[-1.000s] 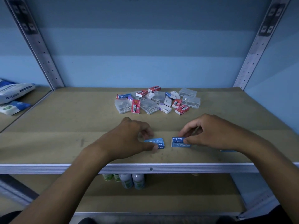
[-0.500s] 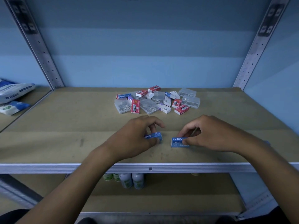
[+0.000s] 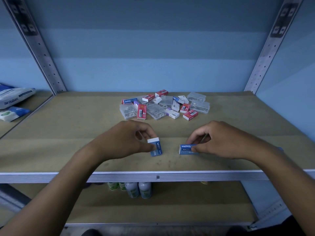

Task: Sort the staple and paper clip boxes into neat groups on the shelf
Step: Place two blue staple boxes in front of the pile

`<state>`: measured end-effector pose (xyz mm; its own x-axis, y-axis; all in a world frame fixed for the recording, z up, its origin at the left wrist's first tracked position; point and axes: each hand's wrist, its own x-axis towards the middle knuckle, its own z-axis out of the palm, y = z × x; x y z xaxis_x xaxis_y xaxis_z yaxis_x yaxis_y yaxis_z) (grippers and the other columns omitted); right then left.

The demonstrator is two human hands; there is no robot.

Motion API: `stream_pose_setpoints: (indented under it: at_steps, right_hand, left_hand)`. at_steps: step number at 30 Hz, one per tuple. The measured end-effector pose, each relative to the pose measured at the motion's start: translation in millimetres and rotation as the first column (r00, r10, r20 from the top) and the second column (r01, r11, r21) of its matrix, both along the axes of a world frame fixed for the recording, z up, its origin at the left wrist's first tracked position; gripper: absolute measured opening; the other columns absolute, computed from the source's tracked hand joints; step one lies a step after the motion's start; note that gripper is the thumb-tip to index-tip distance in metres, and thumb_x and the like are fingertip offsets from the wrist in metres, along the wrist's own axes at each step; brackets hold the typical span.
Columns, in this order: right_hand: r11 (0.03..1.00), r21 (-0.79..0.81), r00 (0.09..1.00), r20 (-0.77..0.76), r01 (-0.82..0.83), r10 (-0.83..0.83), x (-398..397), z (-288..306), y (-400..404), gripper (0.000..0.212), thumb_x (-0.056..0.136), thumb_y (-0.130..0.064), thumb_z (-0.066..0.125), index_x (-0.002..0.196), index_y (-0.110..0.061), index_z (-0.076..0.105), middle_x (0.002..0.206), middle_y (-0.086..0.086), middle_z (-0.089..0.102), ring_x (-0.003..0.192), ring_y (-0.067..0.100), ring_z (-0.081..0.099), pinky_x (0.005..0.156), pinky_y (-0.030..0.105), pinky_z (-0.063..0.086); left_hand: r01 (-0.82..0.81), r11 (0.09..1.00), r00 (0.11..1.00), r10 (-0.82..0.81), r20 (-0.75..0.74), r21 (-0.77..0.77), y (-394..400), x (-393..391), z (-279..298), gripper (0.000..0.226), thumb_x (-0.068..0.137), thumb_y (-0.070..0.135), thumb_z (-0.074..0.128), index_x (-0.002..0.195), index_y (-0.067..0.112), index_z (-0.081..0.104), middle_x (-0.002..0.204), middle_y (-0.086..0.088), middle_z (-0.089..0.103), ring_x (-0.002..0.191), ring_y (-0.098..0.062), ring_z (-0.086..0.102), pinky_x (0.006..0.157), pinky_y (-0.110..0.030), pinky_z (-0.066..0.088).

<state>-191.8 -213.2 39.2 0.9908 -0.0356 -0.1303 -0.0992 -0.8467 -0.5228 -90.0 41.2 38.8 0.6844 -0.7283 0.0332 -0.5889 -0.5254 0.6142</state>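
Near the front of the wooden shelf (image 3: 68, 126), my left hand (image 3: 126, 138) pinches a blue staples box (image 3: 156, 147), turned so its white end faces away from me. My right hand (image 3: 219, 138) pinches a second blue staples box (image 3: 187, 149), which lies flat with its label up. A gap separates the two boxes. Farther back lies a mixed pile (image 3: 163, 106) of red staple boxes (image 3: 141, 111), blue and white ones, and clear plastic paper clip boxes (image 3: 199, 106).
Perforated metal uprights (image 3: 42, 53) stand at both back corners. White packets (image 3: 15, 97) lie on the neighbouring shelf at left. Small bottles (image 3: 138, 189) stand on the shelf below. A metal rim (image 3: 170, 176) edges the shelf front.
My left hand lifted its blue box and turned it from lying sideways to pointing away from me. My right hand and its box stayed almost still.
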Motion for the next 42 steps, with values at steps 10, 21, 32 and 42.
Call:
stream_pose_setpoints:
  at_steps: [10, 21, 32, 42]
  right_hand:
    - [1.0, 0.023, 1.0, 0.021, -0.003, 0.002, 0, 1, 0, 0.016, 0.083, -0.034, 0.079, 0.099, -0.038, 0.078, 0.088, -0.021, 0.075, 0.08, -0.007, 0.067, 0.073, 0.009, 0.049]
    - [0.999, -0.039, 0.995, 0.093, -0.038, 0.041, 0, 2, 4, 0.013, 0.082, -0.024, 0.08, 0.094, -0.03, 0.081, 0.081, -0.019, 0.075, 0.071, -0.011, 0.064, 0.064, 0.005, 0.044]
    - [0.999, -0.018, 0.983, 0.182, 0.04, -0.036, -11, 12, -30, 0.014, 0.083, -0.026, 0.08, 0.092, -0.036, 0.081, 0.081, -0.024, 0.074, 0.079, -0.009, 0.066, 0.068, 0.008, 0.051]
    - [0.966, -0.071, 0.945, 0.237, 0.248, -0.225, -39, 14, -97, 0.016, 0.081, -0.02, 0.082, 0.088, -0.034, 0.082, 0.079, -0.021, 0.075, 0.078, -0.008, 0.067, 0.066, 0.003, 0.045]
  left_hand:
    - [0.001, 0.977, 1.0, -0.004, 0.014, 0.214, 22, 11, 0, 0.023, 0.071, 0.04, 0.082, 0.092, 0.04, 0.07, 0.091, 0.023, 0.069, 0.095, 0.004, 0.058, 0.091, -0.03, 0.049]
    - [-0.029, 0.983, 0.996, 0.015, 0.084, 0.18, 11, 8, 1, 0.018, 0.071, 0.043, 0.081, 0.085, 0.035, 0.074, 0.08, 0.019, 0.07, 0.085, 0.002, 0.06, 0.079, -0.022, 0.049]
    - [0.007, 0.996, 0.982, 0.01, 0.187, -0.089, -58, -3, -6, 0.017, 0.075, 0.033, 0.081, 0.09, 0.026, 0.078, 0.08, 0.014, 0.07, 0.069, -0.001, 0.062, 0.06, -0.011, 0.045]
    - [0.075, 0.971, 0.982, -0.033, 0.184, -0.227, -144, -15, -18, 0.017, 0.074, 0.03, 0.082, 0.09, 0.026, 0.078, 0.08, 0.012, 0.071, 0.07, 0.004, 0.061, 0.065, -0.011, 0.045]
